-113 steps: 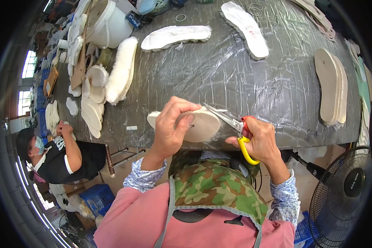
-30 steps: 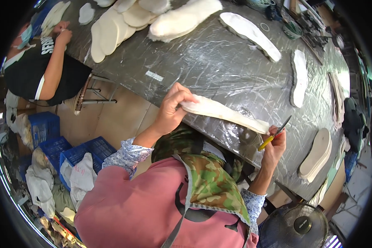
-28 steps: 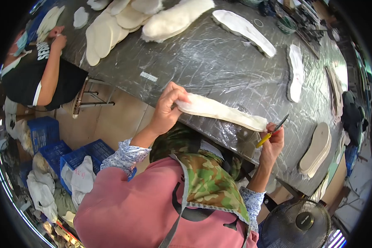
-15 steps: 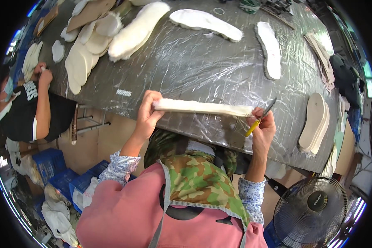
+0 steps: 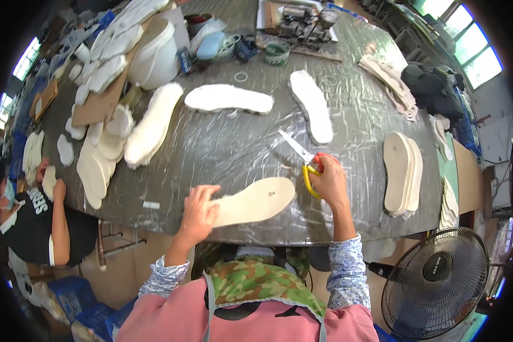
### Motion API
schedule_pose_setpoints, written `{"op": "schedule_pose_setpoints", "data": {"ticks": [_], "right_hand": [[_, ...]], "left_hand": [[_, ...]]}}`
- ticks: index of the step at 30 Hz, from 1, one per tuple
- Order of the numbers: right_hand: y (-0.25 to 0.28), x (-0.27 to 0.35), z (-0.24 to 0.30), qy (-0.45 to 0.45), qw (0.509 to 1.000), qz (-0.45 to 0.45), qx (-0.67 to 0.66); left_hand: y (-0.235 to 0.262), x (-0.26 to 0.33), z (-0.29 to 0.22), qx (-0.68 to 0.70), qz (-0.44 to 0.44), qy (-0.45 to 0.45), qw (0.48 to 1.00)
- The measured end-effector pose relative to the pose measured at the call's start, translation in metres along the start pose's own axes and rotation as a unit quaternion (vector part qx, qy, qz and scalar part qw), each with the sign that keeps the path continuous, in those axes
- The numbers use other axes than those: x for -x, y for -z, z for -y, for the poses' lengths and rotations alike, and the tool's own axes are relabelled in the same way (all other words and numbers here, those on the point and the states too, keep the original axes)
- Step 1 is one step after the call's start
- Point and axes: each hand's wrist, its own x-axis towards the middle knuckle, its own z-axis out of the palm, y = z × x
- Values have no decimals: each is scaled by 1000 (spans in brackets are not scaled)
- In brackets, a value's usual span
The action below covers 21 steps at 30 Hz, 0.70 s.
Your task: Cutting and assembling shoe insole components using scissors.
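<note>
A beige insole (image 5: 256, 200) lies just above the table's near edge with its smooth, marked face up. My left hand (image 5: 197, 215) grips its left end, the thumb and fingers closed on it. To the right of the insole, my right hand (image 5: 332, 180) holds scissors (image 5: 296, 145) with yellow and red handles. Their blades point away from me to the upper left, over the table and apart from the insole. Farther out lie a white fleecy insole (image 5: 229, 98) and another fleecy one (image 5: 312, 107), set at different angles.
Stacked insoles (image 5: 397, 174) lie at the right, and a loose pile (image 5: 94, 174) at the left beside a long fleecy pair (image 5: 153, 126). A white bucket (image 5: 154, 56) stands at the back left. A fan (image 5: 436, 282) is at lower right; a co-worker (image 5: 40, 216) sits at left.
The insole has turned from edge-on to smooth face up, and my right hand has let go of its end. The scissors now point away from me. The view has tilted up toward the table's far side.
</note>
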Motion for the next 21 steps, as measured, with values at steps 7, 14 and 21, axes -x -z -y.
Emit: {"op": "schedule_pose_setpoints", "data": {"ticks": [7, 14, 21], "right_hand": [[6, -53, -29, 29, 989, -105, -99], [21, -159, -121, -89, 978, -179, 64], [-10, -220, -125, -111, 978, -134, 111]], "left_hand": [[-44, -46, -22, -34, 105, -46, 993], [-34, -54, -25, 159, 203, 45, 965], [-14, -59, -18, 431, 50, 116, 893]]}}
